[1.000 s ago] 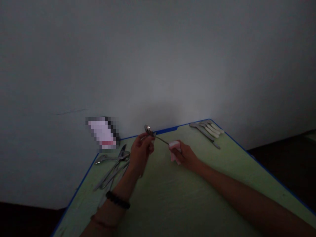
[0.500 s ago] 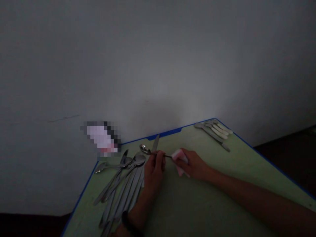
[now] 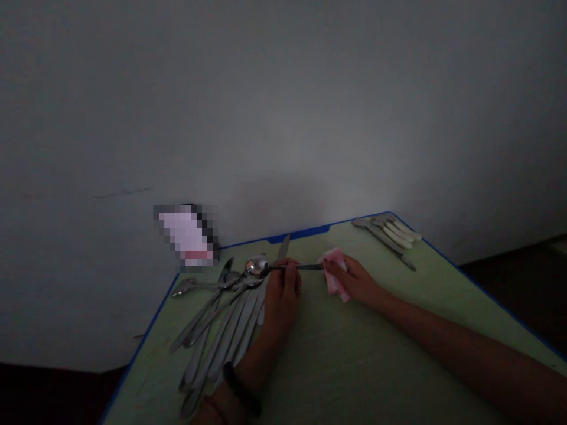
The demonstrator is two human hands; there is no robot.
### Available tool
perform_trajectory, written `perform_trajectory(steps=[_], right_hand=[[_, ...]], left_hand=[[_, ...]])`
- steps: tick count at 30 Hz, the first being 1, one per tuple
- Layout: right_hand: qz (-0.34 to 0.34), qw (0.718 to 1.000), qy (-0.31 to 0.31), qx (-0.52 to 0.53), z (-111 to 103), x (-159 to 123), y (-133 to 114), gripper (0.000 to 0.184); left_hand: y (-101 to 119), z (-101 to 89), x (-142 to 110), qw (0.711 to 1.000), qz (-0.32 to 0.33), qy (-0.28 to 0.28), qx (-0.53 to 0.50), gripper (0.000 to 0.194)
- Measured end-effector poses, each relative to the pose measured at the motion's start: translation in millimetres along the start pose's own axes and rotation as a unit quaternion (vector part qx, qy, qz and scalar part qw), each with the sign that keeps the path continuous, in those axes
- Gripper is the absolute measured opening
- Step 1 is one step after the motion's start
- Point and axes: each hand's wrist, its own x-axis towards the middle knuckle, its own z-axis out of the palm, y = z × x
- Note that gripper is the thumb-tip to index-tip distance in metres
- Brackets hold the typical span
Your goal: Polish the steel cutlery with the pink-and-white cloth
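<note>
My left hand [image 3: 283,292] is closed around the neck of a shiny metal spoon [image 3: 257,267], whose bowl points left with its hollow side showing. In my right hand [image 3: 354,280] is a crumpled pink and white cloth [image 3: 335,273], pinched about the far end of the spoon's handle, which it hides. Left of my left hand lies a pile of metal cutlery [image 3: 230,330], with several spoons and knives overlapping. One knife [image 3: 284,247] sticks out behind my left hand toward the wall.
The green table [image 3: 376,354] has a blue edge and stands against a grey wall [image 3: 283,106]. At its far right corner lies a group of cutlery [image 3: 385,236], some with white handles. A blurred-out object [image 3: 186,236] leans at the back left.
The spoon's bowl has turned so its hollow side now faces me. The cloth and my right hand have shifted slightly up and right, and more of the handle shows between my hands.
</note>
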Motion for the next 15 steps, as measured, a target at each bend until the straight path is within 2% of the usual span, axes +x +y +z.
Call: perform_trajectory(steps=[3,6,9,11,15], right_hand=[[0.040,0.995,0.010,0.088,-1,5,4,0.034],[0.086,0.966,0.050,0.240,-4,11,4,0.036],[0.101,0.922,0.056,0.368,-7,16,1,0.035],[0.098,0.905,0.045,0.411,-8,17,-2,0.031],[0.065,0.904,0.042,0.420,-12,15,-3,0.027]], left_hand=[[-1,-1.4,2,0.999,0.005,0.041,-0.025,0.030],[-2,-4.0,3,0.997,0.002,0.071,-0.041,0.031],[-3,-5.5,1,0.999,0.013,0.033,-0.011,0.033],[-3,-5.2,-2,1.000,0.027,-0.003,0.016,0.036],[-3,-3.1,-6,0.999,0.001,-0.044,0.013,0.038]])
